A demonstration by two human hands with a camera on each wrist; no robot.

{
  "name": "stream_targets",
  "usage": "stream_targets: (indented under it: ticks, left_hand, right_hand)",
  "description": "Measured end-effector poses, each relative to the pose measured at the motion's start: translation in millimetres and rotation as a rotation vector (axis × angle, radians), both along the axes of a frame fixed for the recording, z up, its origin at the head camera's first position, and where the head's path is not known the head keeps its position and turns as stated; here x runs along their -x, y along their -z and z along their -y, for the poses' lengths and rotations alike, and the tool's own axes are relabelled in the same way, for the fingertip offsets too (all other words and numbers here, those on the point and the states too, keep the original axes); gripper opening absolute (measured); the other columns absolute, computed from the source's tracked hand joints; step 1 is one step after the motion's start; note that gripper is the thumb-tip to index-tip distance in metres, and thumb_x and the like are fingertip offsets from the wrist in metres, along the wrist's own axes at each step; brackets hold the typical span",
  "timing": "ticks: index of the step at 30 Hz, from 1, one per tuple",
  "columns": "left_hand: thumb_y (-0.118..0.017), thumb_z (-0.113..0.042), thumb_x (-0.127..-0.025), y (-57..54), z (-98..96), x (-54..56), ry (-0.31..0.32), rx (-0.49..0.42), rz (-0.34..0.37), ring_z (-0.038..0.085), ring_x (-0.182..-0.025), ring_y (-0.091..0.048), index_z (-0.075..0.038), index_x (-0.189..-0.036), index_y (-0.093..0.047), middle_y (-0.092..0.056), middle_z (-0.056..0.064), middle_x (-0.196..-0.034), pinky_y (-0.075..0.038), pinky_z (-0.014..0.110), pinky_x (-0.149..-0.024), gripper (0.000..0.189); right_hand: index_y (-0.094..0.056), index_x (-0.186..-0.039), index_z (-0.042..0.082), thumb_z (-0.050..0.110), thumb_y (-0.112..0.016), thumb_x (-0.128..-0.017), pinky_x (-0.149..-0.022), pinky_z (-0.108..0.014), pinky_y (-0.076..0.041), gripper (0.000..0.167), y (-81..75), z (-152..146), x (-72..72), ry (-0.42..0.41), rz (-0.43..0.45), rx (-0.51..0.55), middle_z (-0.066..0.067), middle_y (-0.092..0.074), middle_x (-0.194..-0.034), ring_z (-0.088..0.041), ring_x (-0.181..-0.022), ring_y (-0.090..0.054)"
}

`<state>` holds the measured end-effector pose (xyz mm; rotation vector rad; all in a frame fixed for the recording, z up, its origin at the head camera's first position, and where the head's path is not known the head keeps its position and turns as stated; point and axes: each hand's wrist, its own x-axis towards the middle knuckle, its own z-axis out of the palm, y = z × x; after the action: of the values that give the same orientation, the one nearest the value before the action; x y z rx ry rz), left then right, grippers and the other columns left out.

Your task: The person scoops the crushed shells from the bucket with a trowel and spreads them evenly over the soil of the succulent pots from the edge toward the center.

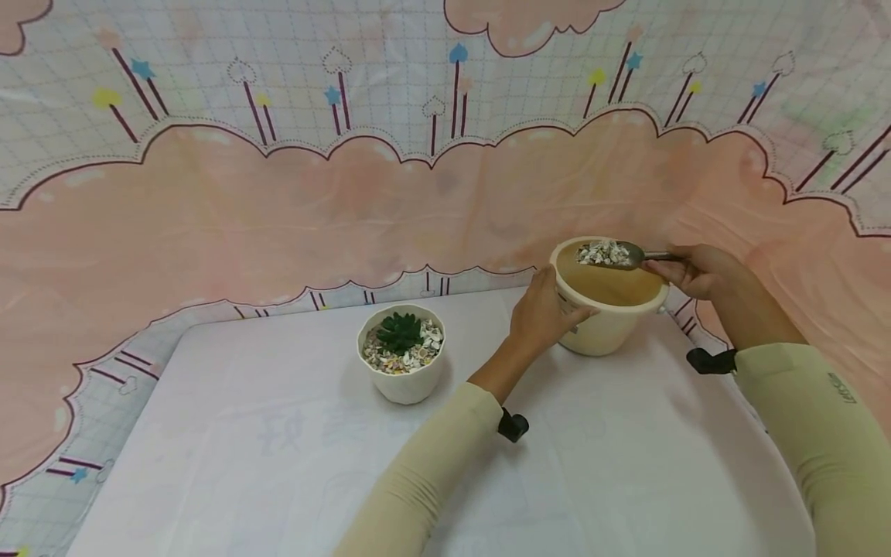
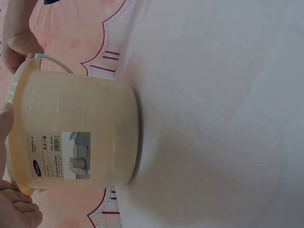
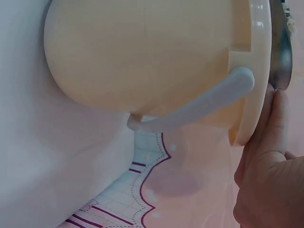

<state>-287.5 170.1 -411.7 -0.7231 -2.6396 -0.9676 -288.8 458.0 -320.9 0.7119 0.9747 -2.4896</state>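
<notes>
Right hand (image 1: 703,271): pinches the slim handle of a dark metal scoop (image 1: 635,255), held over the mouth of a cream plastic bucket (image 1: 604,334). Load: a heap of small pale mixed chips (image 1: 601,252).

Left hand (image 1: 543,316): holds the bucket near its rim, thumb across the front, fingers at the side. Exact finger pressure: cannot tell.

Bucket stands upright on the white-covered table (image 1: 244,441), near its far edge. A white ridged pot (image 1: 408,385) with a dark green succulent (image 1: 399,333) stands well apart, to the bucket's left.

Risks (my judgement): a wrist roll could shed chips from the heaped load; over the rim, they would scatter on the table. A knock from the scoop, with a slack left hold, could tip the bucket.
</notes>
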Motion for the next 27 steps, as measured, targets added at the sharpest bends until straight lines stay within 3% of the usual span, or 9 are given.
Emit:
stream_targets:
  ticks: [10, 16, 27]
  left_hand:
    - [-0.082, -0.058, -0.086, -3.7, -1.7, 0.1, 0.009, -0.014, 0.006, 0.019, -0.132, -0.057, -0.005, -0.163, -0.034, -0.049, 0.008, -0.154, -0.058, 0.033, -0.09, 0.105]
    - [-0.082, -0.058, -0.087, -1.6, -2.9, -0.5, 0.007, -0.054, 0.044, 0.019, -0.135, -0.056, -0.007, -0.164, -0.031, -0.044, 0.008, -0.159, -0.059, 0.035, -0.089, 0.105]
    - [-0.082, -0.052, -0.089, 1.2, -2.6, -5.3, 0.029, -0.111, 0.072, 0.018, -0.131, -0.056, -0.006, -0.164, -0.031, -0.049, 0.009, -0.151, -0.058, 0.038, -0.091, 0.102]
  right_hand:
    - [-0.069, -0.088, -0.013, 0.021, -0.043, -0.113, -0.096, -0.032, -0.055, 0.049, -2.0, -6.2, -8.4, 0.09, -0.011, 0.049, -0.036, -0.069, -0.092, -0.044, -0.089, -0.076]
    - [-0.067, -0.089, -0.014, 0.022, -0.042, -0.113, -0.095, -0.034, -0.056, 0.05, -0.3, -7.4, -12.5, 0.079, -0.031, 0.055, -0.038, -0.068, -0.092, -0.045, -0.088, -0.075]
    - [-0.065, -0.089, -0.012, 0.024, -0.039, -0.114, -0.095, -0.034, -0.055, 0.051, 0.6, -1.0, -15.4, 0.081, -0.037, 0.03, -0.036, -0.069, -0.09, -0.044, -0.088, -0.076]
